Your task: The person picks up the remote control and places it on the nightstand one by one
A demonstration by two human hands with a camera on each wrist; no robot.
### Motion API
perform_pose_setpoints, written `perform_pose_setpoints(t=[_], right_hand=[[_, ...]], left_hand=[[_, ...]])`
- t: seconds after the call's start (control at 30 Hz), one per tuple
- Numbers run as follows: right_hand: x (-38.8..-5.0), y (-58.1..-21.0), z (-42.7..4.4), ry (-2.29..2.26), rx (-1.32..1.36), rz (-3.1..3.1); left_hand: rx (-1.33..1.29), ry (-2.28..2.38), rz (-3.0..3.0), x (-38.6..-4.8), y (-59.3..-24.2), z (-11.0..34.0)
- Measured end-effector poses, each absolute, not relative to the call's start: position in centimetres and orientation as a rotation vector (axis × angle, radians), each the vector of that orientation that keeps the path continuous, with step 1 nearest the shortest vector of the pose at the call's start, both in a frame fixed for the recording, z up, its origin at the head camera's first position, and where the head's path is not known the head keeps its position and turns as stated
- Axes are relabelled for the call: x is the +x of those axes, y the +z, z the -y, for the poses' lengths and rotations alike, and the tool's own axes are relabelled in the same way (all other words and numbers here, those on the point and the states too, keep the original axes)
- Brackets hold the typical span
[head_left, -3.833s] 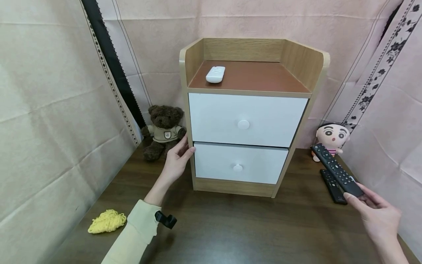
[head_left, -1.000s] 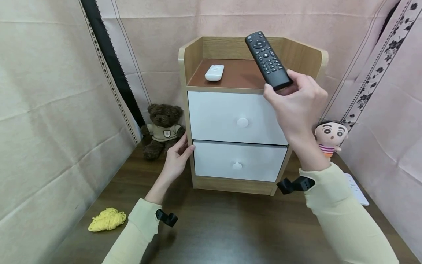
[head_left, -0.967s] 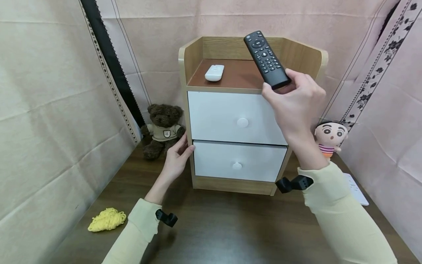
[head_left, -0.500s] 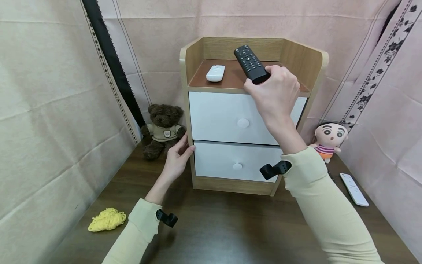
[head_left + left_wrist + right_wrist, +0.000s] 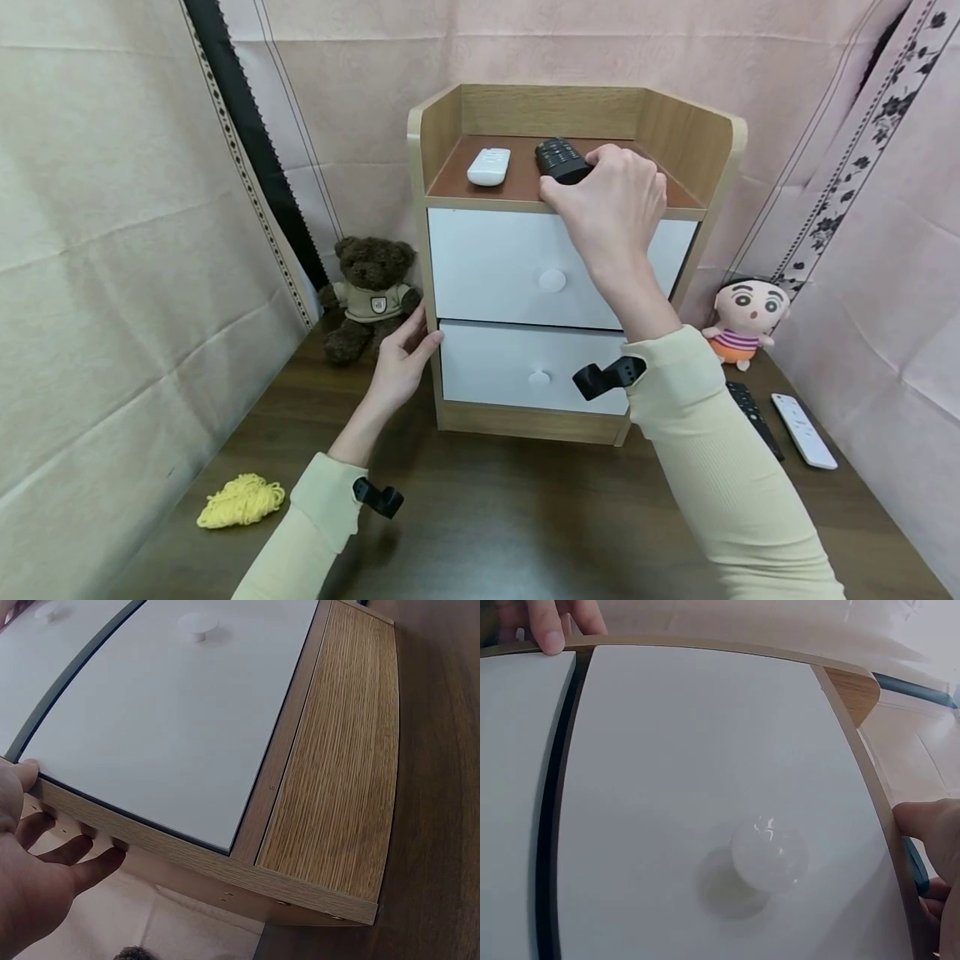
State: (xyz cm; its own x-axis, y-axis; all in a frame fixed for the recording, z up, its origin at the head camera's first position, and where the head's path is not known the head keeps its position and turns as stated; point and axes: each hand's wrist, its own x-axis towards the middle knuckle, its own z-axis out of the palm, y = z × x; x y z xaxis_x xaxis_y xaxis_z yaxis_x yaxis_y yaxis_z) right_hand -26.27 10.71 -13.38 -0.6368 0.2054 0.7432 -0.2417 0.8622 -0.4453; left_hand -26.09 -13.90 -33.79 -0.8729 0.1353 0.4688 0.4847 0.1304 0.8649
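A wood-framed cabinet [image 5: 528, 421] with two white drawers stands on the table. My left hand [image 5: 401, 367] grips its left edge, thumb on the front and fingertips along the side, as the left wrist view [image 5: 45, 862] also shows. Over the brown top shelf [image 5: 517, 150], my right hand [image 5: 611, 208] pinches the near end of a black remote control [image 5: 561, 161]. The remote lies low and nearly flat; whether it touches the shelf I cannot tell. To its left rests a small white remote [image 5: 489, 167]. Only part of the right hand [image 5: 934, 840] shows in the right wrist view.
A brown teddy bear [image 5: 375, 279] sits left of the cabinet, a yellow yarn bundle [image 5: 242, 500] nearer. At right are a doll [image 5: 750, 312], another black remote [image 5: 752, 417] partly behind the sleeve, and a long white remote [image 5: 805, 431]. Cloth walls [image 5: 112, 250] enclose the table.
From the table's right side, my right hand has lifted the black remote across to above the shelf, then lowered it there. My left hand stays at the cabinet edge.
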Motion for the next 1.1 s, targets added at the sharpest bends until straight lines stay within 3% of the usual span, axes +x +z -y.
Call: perform_pose_setpoints(t=[0.43, 0.7, 1.1], right_hand=[[-26.0, -13.8, -10.4, 0.686, 0.073, 2.146], [-26.2, -14.0, -9.8, 0.627, 0.104, 2.106], [-26.0, -14.3, -10.3, 0.584, 0.131, 2.099]], left_hand=[[-0.627, -1.819, 2.125, -26.0, -33.6, 13.9], [-0.630, -1.800, 2.094, -28.4, -36.2, 14.4], [-0.623, -1.802, 2.132, -25.9, -33.6, 13.9]])
